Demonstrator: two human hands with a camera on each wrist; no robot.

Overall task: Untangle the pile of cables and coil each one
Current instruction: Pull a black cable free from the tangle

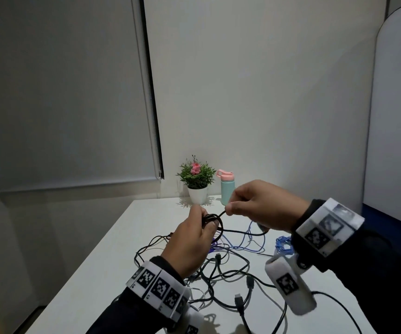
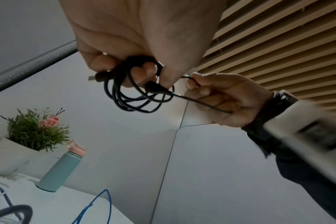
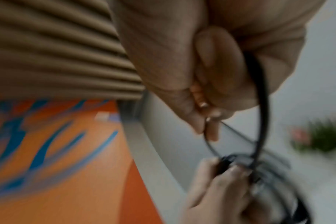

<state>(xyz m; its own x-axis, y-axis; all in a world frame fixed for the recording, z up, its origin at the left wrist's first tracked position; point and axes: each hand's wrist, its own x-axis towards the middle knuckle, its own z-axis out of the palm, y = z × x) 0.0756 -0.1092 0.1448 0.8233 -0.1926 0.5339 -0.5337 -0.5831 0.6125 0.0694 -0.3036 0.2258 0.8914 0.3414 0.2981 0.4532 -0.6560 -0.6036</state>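
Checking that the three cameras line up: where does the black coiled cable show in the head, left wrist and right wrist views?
Head: black coiled cable sits centre, held by the left hand; the right hand pinches its free end.
Left wrist: upper centre, hanging below the fingers.
Right wrist: lower right, blurred.
Shared landmark: the potted plant.

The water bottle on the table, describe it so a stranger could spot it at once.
At the far edge of the white table, against the wall, a potted green plant with pink flowers stands. Just right of it stands the mint-green cylindrical water bottle with a pink lid, the only bottle there.
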